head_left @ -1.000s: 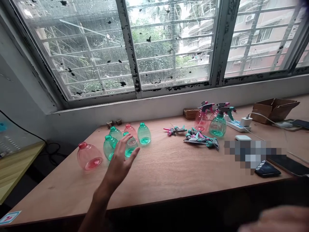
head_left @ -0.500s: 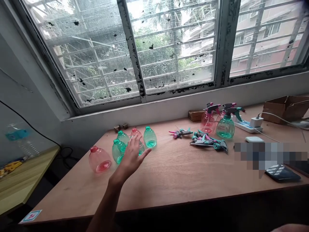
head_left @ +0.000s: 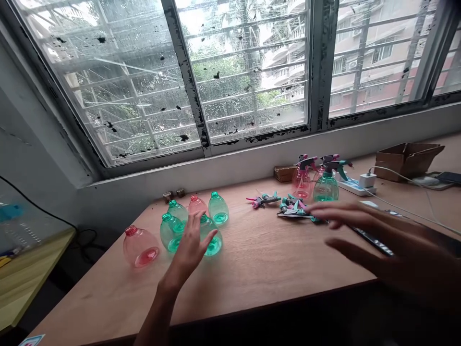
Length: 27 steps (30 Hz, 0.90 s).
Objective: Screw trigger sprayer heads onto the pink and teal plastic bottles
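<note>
My left hand (head_left: 189, 245) is over the group of spray bottle bodies, fingers stretched and thumb apart. Partly behind it stands a green bottle (head_left: 213, 240); whether they touch I cannot tell. Around it are more capless bottles: a green one (head_left: 218, 209), a pink one (head_left: 196, 203), a green one (head_left: 167, 235) and a pink one (head_left: 141, 247) at the left. My right hand (head_left: 374, 235), somewhat blurred, hovers over the table's right side with fingers extended and nothing in them. Its fingertips are nearest a pile of grey, pink and teal spray heads (head_left: 293, 207).
Bottles with spray heads fitted, pink (head_left: 301, 185) and green (head_left: 326, 188), stand at the back right. Beyond them are a white power strip (head_left: 355, 186) with a cable and a cardboard box (head_left: 391, 166). A phone, partly hidden by my right hand, lies there. A window rises behind the table.
My right hand has come into view from the lower right, above the table. My left hand stays by the green bottles, slightly lower. The view has shifted a little to the right.
</note>
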Motion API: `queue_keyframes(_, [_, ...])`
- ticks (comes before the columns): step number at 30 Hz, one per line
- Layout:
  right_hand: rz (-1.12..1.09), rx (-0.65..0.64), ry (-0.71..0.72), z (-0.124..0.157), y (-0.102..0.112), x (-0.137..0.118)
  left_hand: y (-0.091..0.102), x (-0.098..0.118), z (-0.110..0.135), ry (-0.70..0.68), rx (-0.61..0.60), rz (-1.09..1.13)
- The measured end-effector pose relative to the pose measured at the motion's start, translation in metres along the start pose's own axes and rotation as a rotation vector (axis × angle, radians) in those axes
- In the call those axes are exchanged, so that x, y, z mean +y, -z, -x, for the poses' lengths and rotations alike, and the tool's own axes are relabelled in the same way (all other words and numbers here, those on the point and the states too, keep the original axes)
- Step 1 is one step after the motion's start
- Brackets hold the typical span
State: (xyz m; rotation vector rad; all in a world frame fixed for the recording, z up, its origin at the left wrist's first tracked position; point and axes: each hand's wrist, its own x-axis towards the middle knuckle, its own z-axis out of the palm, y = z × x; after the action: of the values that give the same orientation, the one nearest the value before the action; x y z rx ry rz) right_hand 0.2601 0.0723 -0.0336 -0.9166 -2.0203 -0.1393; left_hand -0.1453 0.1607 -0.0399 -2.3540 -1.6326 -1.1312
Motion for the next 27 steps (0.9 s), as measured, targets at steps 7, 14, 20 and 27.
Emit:
queue_keyframes(7, [0.282,-0.218,-0.496,0.015,-0.090,0.107,-0.034,0.050,0.054,0.150,0.093,0.245])
queue_keyframes(14, [0.469,-0.225,-0.480,0.040,-0.120,0.118,-0.062,0.041,0.062,0.411,-0.039,0.477])
queue_keyframes(20, [0.323,-0.326,-0.356,0.033,-0.102,0.087,-0.063,0.042,0.073,0.402,-0.088,0.433])
queue_keyframes(27, [0.089,-0.169,-0.319,0.027,-0.101,0.080,-0.048,0.056,0.078,0.210,-0.062,0.343])
